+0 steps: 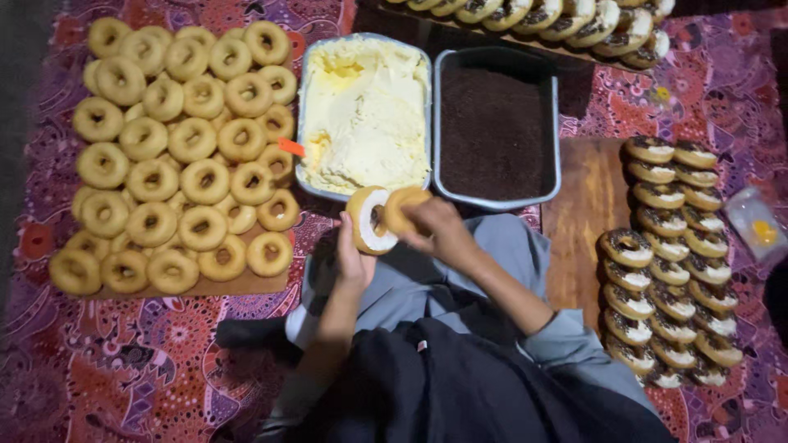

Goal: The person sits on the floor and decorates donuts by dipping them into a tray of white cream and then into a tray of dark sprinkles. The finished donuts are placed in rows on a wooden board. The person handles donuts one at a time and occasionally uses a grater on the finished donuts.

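My left hand [351,261] holds half of a split doughnut [367,220], its cut face coated in white cream and turned to the right. My right hand [435,230] grips the other doughnut half [402,207] close beside it, just in front of the trays. A grey tray of pale yellow cream [364,115] lies directly beyond my hands. Next to it on the right is a grey tray of dark chocolate sprinkles [496,123].
A board heaped with several plain doughnuts [180,156] fills the left. Rows of sprinkle-topped filled doughnuts [669,262] lie on a wooden board [583,221] at right, with more along the top [558,20]. A small plastic bag [757,223] sits far right on patterned red cloth [123,369].
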